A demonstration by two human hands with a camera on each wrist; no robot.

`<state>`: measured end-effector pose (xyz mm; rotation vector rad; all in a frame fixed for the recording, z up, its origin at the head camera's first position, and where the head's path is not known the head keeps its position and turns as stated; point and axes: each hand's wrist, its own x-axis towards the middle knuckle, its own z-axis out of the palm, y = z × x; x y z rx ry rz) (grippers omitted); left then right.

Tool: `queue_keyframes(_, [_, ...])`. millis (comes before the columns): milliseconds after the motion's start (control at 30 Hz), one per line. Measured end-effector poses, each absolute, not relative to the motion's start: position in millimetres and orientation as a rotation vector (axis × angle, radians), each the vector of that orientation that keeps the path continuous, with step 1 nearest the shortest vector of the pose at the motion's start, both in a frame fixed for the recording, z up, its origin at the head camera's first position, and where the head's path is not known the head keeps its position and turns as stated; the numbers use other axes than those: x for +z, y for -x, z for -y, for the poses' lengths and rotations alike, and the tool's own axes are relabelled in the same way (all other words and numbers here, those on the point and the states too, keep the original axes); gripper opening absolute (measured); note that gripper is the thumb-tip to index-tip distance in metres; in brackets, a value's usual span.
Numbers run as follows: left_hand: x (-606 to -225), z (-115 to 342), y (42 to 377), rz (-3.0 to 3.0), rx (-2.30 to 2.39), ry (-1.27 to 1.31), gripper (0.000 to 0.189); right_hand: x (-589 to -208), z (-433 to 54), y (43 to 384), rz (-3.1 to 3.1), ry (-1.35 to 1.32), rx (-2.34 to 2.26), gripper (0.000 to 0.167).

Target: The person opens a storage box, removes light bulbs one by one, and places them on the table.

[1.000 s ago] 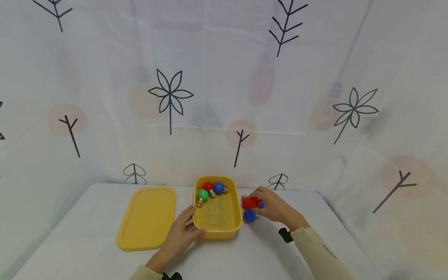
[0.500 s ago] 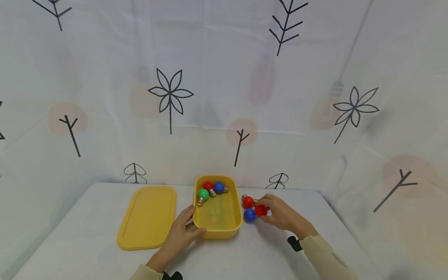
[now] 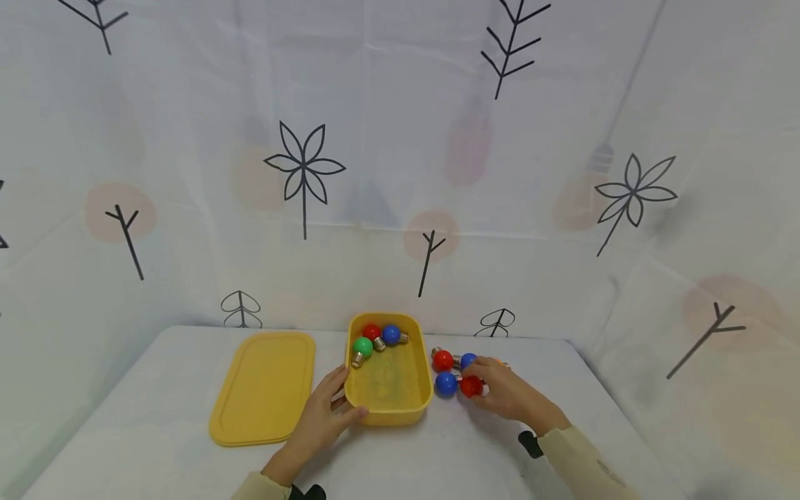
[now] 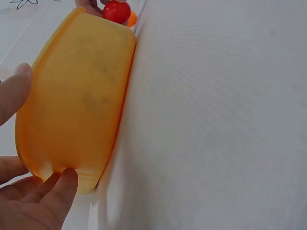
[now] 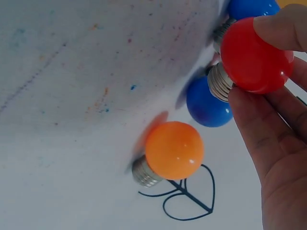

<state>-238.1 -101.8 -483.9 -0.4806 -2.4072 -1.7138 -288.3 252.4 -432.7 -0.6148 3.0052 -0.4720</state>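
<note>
My right hand pinches a red light bulb between thumb and fingers, right of a yellow plastic box. Its metal base points away from the palm in the right wrist view. Around it on the table lie a second red bulb, a blue bulb, another blue bulb and an orange bulb. My left hand holds the box at its near left corner, thumb and fingers on different sides. Inside, toward the far end, are a red bulb, a blue bulb and a green bulb.
A flat yellow lid lies left of the box on the white table. Behind the table hangs a white cloth with plant drawings.
My right hand has moved right and nearer with the red bulb, drawing it out from among the others. The orange bulb now partly shows behind the hand. My left hand and the box stay put.
</note>
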Motion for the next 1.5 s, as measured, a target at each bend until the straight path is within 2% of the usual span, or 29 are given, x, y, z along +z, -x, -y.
queue_keyframes(933, [-485,102,238,2.404,-1.731,0.487,0.082,-445,-252,286,-2.987,0.613,-0.404,0.034])
queue_keyframes(1500, [-479,100,235,2.405,-1.741,0.475,0.081,-421,-236,293,-3.086,0.71,-0.394,0.037])
